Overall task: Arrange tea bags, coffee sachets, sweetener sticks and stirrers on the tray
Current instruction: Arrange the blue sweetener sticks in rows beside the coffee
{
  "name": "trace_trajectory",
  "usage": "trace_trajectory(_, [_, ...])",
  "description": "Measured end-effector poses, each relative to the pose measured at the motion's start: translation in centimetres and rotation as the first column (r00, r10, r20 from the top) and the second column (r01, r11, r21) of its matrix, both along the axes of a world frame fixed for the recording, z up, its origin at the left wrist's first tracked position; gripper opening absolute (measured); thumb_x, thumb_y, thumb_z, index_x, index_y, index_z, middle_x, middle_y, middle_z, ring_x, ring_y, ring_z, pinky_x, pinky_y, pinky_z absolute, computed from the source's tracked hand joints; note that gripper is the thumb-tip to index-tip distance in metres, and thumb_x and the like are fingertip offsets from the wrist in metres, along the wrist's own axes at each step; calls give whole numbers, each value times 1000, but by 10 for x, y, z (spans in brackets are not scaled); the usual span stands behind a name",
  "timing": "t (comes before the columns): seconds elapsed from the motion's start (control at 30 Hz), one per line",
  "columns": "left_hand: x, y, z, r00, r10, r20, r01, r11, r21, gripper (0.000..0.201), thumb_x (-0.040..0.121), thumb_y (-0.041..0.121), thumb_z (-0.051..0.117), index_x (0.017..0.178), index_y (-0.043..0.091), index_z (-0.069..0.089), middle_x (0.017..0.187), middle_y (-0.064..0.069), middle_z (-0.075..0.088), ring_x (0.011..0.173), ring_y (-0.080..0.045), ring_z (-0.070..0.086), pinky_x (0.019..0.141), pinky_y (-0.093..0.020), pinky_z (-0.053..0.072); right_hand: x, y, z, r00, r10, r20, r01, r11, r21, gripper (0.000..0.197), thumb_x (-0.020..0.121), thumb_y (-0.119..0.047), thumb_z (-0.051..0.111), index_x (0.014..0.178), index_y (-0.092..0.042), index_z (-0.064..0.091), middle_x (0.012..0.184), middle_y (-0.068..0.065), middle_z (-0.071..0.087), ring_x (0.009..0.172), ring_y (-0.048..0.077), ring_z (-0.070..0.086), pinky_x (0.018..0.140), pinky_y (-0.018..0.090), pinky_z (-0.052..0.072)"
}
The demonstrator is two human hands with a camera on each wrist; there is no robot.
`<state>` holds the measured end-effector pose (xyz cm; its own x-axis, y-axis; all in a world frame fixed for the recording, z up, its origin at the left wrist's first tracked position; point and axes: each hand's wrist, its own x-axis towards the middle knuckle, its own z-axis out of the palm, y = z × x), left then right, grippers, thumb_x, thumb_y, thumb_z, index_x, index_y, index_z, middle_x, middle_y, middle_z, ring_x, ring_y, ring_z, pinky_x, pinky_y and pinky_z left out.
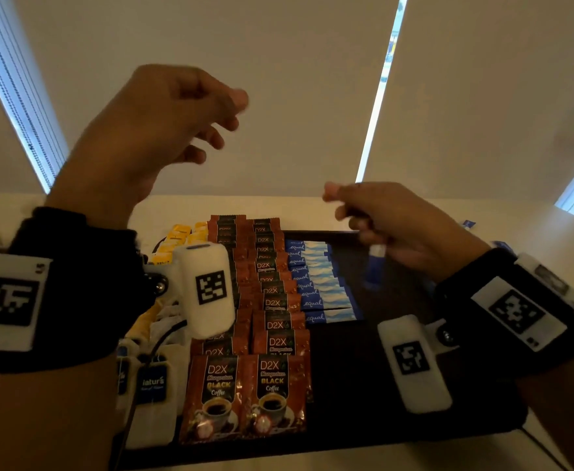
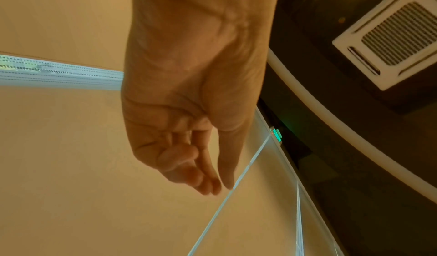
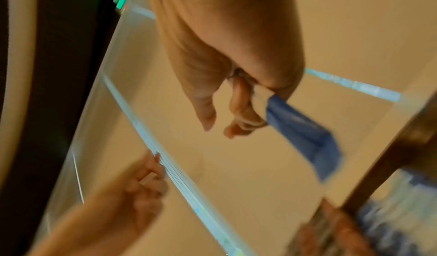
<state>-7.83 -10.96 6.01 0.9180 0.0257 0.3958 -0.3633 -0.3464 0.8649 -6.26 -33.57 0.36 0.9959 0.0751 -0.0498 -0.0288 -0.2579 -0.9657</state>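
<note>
Blue paper sweetener stick [image 1: 375, 263], light and limp, hangs centre-right of frame over the tray [image 1: 397, 351]; my right hand [image 1: 401, 229] pinches its top end. I judge mid-length steadier. Left hand [image 1: 163, 130] relaxed, empty.

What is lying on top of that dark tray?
On the tray: two columns of coffee sachets, a column of blue sweetener sticks, tea bags at its left. The left wrist hides part of them.

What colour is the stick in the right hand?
Blue with a white end; the sweetener stick shows best in the head view.
</note>
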Motion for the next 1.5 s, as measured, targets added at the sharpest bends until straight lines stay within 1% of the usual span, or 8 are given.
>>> trace_trajectory(0.17, [1, -27, -9, 949, -224, -223, 289, 900, 325, 42, 60, 49, 67, 92, 22, 70, 81, 5, 72, 69, -3, 65, 55, -19, 48, -8, 22, 16, 997, 73, 36, -75, 642, 763, 34, 88, -39, 57, 103, -9, 61, 67, 0, 51, 52, 7, 34, 38, 15, 24])
trace_trajectory(0.4, [2, -46, -18, 851, -346, -394, 494, 782, 381, 21, 74, 25, 72, 92, 15, 68, 75, -3, 74, 65, -12, 68, 60, -20, 50, -11, 27, 11, 991, 79, 113, -134, 384, 913, 37, 89, -40, 52, 105, -7, 59, 72, 4, 50, 57, 9, 37, 44, 17, 29])
trace_trajectory(0.5, [4, -42, -17, 865, -347, -362, 468, 818, 333, 12, 77, 19, 70, 87, 12, 70, 73, -4, 73, 61, -9, 65, 56, -15, 49, -11, 25, 11, 992, 18, 121, -116, 456, 882, 28, 90, -30, 51, 102, -5, 60, 77, 6, 52, 64, 12, 48, 54, 21, 46])
trace_trajectory(0.6, [7, -37, -17, 934, -265, -240, 338, 875, 348, 6, 76, 18, 72, 79, 16, 67, 70, 0, 72, 59, -2, 64, 48, -8, 44, -14, 19, 8, 991, -51, 122, -49, 719, 694, 18, 91, -20, 54, 101, -6, 59, 91, 7, 57, 84, 18, 60, 76, 29, 57])
trace_trajectory(0.7, [11, -34, -19, 976, -194, -98, 218, 881, 420, 13, 73, 22, 76, 72, 20, 64, 63, 8, 68, 55, 2, 59, 46, -5, 37, -19, 12, 6, 1000, 3, -18, 6, 887, 461, 31, 89, -36, 56, 105, -9, 58, 96, 9, 58, 84, 19, 63, 73, 30, 58])
trace_trajectory(0.87, [9, -38, -19, 983, -175, 57, 114, 823, 556, 23, 72, 20, 79, 65, 23, 57, 64, 8, 64, 61, -2, 59, 57, -10, 45, -27, 11, 6, 997, 70, 23, -74, 922, 379, 42, 72, -39, 63, 98, -7, 65, 80, 6, 68, 69, 12, 69, 64, 23, 57])
trace_trajectory(1.27, [7, -45, -23, 972, -208, 105, 68, 683, 727, 22, 75, 27, 71, 75, 26, 50, 73, 13, 58, 65, 1, 53, 59, -24, 38, -24, 27, 5, 999, 19, 31, -31, 893, 449, 10, 89, -11, 58, 88, -4, 65, 68, 4, 67, 62, 9, 66, 65, 24, 59])
trace_trajectory(1.5, [8, -38, -15, 989, -106, 105, 41, 868, 495, 61, 62, 68, 50, 111, 33, 55, 89, 13, 62, 71, -4, 58, 65, -21, 44, -27, 21, 8, 989, 149, -12, -137, 937, 322, 11, 94, -15, 50, 91, -10, 59, 83, 11, 71, 70, 16, 69, 66, 29, 58])
